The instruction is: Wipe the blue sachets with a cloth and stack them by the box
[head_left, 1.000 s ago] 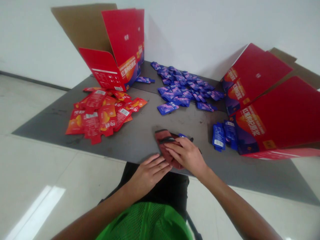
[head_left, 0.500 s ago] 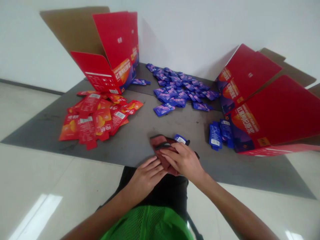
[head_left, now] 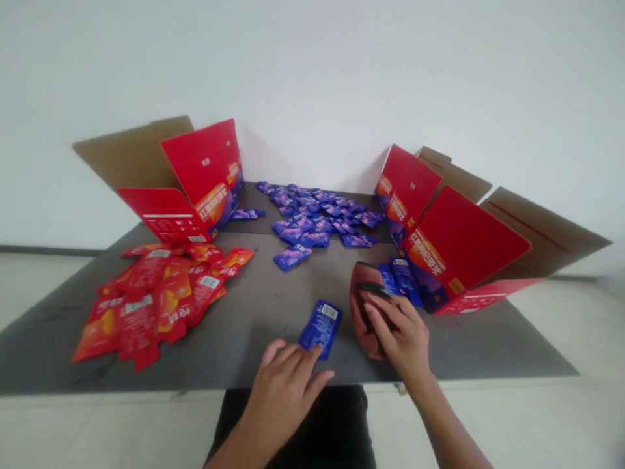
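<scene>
A blue pouch (head_left: 323,324) with a white barcode label lies flat on the table near its front edge. My left hand (head_left: 287,385) is over its lower end, fingers spread and the fingertips touching it. To its right, my right hand (head_left: 404,331) is closed on a reddish-brown cloth (head_left: 360,301) with dark edging. The cloth is bunched on the table, and part of it is hidden under my fingers. Just behind the cloth are a few more blue pouches (head_left: 403,276), lying against the right box.
An open red carton (head_left: 200,166) stands at the back left, another open red carton (head_left: 469,241) at the right. Red-orange pouches (head_left: 170,296) are heaped on the left. A pile of blue-purple pouches (head_left: 312,225) spreads along the wall side of the grey table (head_left: 205,365).
My right hand has moved right with the cloth, uncovering the blue pouch that was mostly beneath it. My left hand has come onto that pouch. The camera view has tilted up.
</scene>
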`<state>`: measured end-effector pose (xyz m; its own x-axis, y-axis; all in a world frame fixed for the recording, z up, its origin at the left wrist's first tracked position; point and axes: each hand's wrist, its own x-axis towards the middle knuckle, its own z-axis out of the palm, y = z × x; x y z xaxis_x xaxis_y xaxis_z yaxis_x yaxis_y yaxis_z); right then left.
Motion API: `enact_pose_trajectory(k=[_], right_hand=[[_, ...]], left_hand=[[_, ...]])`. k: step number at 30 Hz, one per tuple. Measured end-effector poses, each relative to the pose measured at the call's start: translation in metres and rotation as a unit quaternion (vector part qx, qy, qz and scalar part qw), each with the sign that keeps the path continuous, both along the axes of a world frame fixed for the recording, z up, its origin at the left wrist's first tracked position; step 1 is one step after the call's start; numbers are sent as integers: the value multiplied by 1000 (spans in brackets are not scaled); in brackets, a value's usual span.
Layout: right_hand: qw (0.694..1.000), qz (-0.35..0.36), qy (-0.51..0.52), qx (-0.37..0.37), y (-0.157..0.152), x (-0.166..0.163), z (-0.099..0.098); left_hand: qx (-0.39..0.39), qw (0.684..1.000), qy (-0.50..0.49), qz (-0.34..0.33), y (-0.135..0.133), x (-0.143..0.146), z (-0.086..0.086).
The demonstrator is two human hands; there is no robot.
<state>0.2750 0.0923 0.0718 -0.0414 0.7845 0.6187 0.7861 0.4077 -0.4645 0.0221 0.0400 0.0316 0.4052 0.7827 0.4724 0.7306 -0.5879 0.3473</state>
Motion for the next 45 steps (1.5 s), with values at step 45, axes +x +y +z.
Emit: enact_pose_trajectory(k=[45], right_hand=[[950,191,233,-85,-60,51,-58]], left_hand=[[-411,898,-157,-32,213,244,16]])
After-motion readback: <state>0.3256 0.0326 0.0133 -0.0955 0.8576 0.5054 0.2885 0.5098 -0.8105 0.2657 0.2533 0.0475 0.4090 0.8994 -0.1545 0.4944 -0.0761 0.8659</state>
